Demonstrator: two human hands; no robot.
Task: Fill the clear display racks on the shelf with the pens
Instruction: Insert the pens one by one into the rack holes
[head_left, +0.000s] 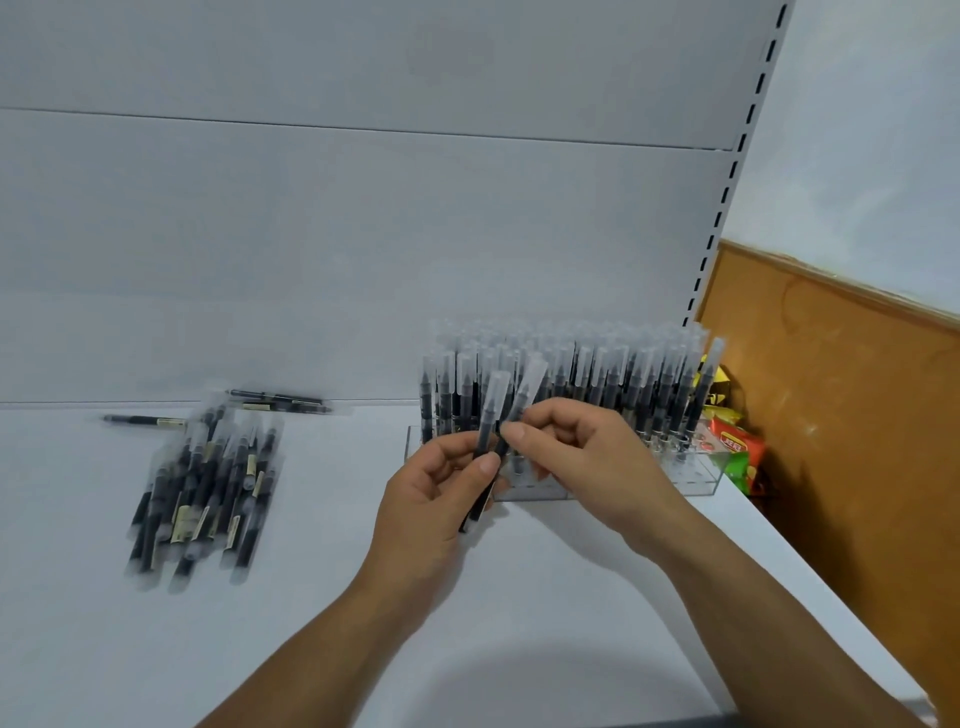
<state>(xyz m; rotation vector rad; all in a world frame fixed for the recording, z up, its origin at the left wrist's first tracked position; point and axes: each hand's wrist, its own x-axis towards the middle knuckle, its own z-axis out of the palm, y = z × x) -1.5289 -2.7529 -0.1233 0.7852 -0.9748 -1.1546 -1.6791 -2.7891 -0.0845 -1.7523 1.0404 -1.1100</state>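
Observation:
A clear display rack stands on the white shelf at the right, packed with several upright black pens with frosted caps; its front row shows open holes. My left hand grips two black pens in front of the rack, caps pointing up. My right hand pinches one of these two pens between thumb and forefinger. A loose pile of the same pens lies on the shelf at the left.
Two single pens lie near the back wall behind the pile, another to their left. Snack packets sit beyond the shelf's right end beside a brown board. The slotted shelf upright rises at the right.

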